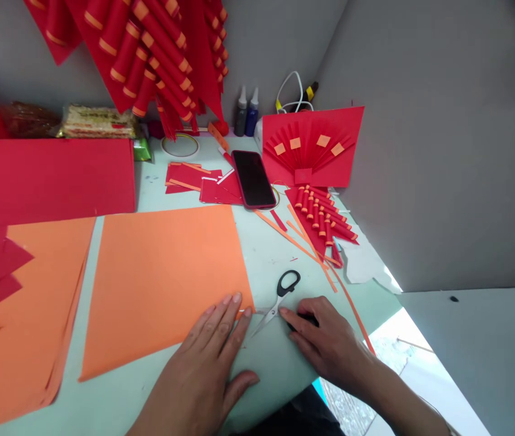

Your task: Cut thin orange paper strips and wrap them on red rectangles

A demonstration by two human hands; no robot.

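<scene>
Orange paper, smooth and matte, makes up the large sheet [166,284] at 10 o'clock from the left hand [216,351], which lies flat with its fingers nearly together and its thumb apart, fingertips at the sheet's corner. It looks light and limp, likely to slide or crease unless pressed; a spread palm near its edge should suit it best.

At 2 o'clock from that hand are black-handled scissors [273,310], their slim metal blades parted, one pointing to 9 o'clock, the other between 7 and 8. The right hand [325,339] curls around the lower handle loop. They are probably light but rigid, slippery at the blades and surest by the plastic loops.

From the scissors, thin, bendy orange strips [287,233] lie towards 1 o'clock, beside a firecracker ornament [314,209] of rolled red tubes with orange bands. A glossy-screened smartphone [253,180] rests near 12 o'clock on the pale green tabletop [107,402].
</scene>
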